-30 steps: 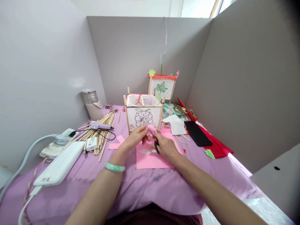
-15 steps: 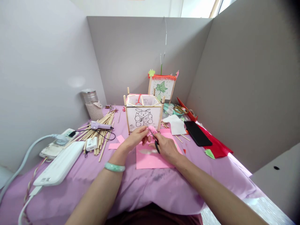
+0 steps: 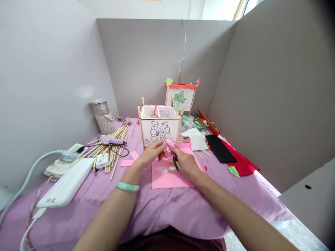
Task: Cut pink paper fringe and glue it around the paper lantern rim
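My left hand (image 3: 154,153) pinches a small piece of pink paper (image 3: 170,144), partly hidden by the fingers. In my right hand (image 3: 184,161) is a pair of scissors (image 3: 175,161) with black handles, its blades pointing up and left against that piece. Under both hands lies a pink paper sheet (image 3: 172,179) with a pale patch on it. Just behind them stands a square stick-framed lantern (image 3: 161,132), with a line-drawn animal on its white front and a red cord at its top.
Wooden sticks (image 3: 115,155), a lilac glue gun (image 3: 112,140), a white power bank (image 3: 66,183) and a jar (image 3: 103,115) lie left. A black phone (image 3: 221,149), red cloth (image 3: 244,164) and white paper (image 3: 196,138) are right. A second lantern (image 3: 181,97) stands behind. Grey panels (image 3: 157,52) enclose the table.
Almost nothing differs. Both hands keep their places with the scissors at the pink paper; any shift of the fingers is too small to make out.
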`<state>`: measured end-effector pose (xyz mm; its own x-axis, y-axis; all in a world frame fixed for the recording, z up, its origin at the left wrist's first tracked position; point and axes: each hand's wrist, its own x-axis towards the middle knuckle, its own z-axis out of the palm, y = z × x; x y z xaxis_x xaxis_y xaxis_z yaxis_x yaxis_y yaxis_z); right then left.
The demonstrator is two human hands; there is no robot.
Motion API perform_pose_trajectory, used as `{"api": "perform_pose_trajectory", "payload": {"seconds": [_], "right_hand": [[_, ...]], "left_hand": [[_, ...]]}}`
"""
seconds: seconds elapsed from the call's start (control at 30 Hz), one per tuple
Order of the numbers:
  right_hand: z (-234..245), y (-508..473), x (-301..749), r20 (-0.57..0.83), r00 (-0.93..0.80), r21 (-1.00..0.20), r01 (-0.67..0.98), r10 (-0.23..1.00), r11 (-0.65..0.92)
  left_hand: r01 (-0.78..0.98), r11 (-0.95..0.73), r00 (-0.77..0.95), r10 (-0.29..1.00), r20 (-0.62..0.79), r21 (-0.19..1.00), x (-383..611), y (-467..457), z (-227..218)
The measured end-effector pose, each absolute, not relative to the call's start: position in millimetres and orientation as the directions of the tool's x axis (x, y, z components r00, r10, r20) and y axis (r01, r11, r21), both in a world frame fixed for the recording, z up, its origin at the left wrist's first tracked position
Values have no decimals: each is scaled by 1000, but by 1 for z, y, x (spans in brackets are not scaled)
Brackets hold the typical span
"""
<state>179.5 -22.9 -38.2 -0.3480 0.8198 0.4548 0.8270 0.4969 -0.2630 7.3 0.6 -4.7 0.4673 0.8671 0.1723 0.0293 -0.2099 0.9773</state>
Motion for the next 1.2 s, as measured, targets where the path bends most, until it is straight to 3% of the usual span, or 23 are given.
{"api": "perform_pose_trajectory", "payload": {"seconds": [0.37, 1.2], "right_hand": [[-37, -26, 182, 405, -400, -268, 808, 822, 525], [-43, -24, 178, 484, -368, -273, 799, 794, 536]], "left_hand": [[-32, -198, 371, 908, 196, 980, 7, 5, -7], [-19, -152, 500, 854, 141, 988, 9, 0, -6]]}}
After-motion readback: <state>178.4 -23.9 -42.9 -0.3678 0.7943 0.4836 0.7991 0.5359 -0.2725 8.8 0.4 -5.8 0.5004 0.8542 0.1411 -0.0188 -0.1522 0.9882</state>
